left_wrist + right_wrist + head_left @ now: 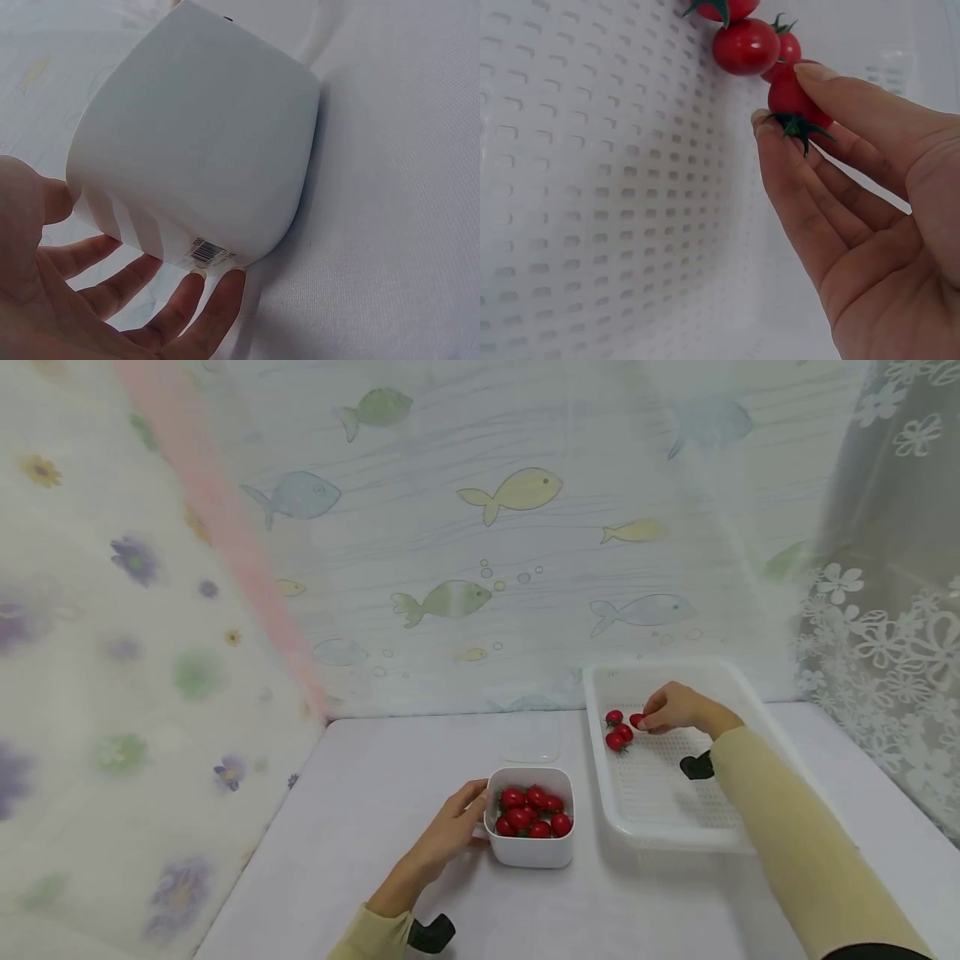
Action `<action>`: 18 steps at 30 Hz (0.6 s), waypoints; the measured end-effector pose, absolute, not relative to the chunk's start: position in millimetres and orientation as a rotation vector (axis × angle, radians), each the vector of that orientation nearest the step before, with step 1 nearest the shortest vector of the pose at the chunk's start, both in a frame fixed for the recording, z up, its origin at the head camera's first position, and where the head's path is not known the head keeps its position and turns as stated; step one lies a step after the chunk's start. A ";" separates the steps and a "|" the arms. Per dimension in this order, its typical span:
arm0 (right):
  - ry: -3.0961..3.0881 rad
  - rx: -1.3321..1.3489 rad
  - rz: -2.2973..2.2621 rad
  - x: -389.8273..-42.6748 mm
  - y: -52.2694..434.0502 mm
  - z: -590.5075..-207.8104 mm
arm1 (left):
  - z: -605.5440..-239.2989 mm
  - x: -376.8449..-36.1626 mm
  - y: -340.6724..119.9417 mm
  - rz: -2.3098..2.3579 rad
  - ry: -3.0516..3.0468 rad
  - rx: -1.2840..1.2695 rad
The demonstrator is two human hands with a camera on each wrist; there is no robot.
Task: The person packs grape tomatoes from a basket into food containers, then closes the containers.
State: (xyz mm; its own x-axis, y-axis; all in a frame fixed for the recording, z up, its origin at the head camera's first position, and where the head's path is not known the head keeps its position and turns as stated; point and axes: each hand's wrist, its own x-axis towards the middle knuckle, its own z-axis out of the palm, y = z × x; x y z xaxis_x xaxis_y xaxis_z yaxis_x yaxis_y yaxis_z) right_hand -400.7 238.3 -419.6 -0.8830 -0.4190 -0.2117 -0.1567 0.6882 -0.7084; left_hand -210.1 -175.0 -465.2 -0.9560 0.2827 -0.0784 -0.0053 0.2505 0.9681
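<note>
Sitting on the white table (360, 827), a square white tub (530, 852) full of cherry tomatoes (532, 811) is touched by the left hand (450, 835). Its smooth plastic side is met by straight fingers (187, 300). Over the holey tray (592, 187), one round tomato (795, 97) is pinched by the right hand (855, 225).

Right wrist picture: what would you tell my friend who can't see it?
A right hand pinches a small red cherry tomato by its fingertips, just above a white tray full of little slots. Three more red tomatoes lie close together at the top of the picture.
</note>
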 end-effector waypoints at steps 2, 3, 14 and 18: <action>2.522 -0.474 -1.060 -396.1 239.2 -413.6 | -465.3 -210.3 -174.9 1.772 2.286 0.262; 2.518 -0.483 -1.070 -394.5 239.7 -410.9 | -465.4 -210.6 -174.7 1.772 2.286 0.264; 2.498 -0.475 -1.110 -372.6 243.5 -383.6 | -464.2 -209.9 -172.5 1.757 2.287 0.266; 2.491 -0.457 -1.131 -362.3 239.4 -378.9 | -464.6 -208.5 -172.9 1.752 2.290 0.258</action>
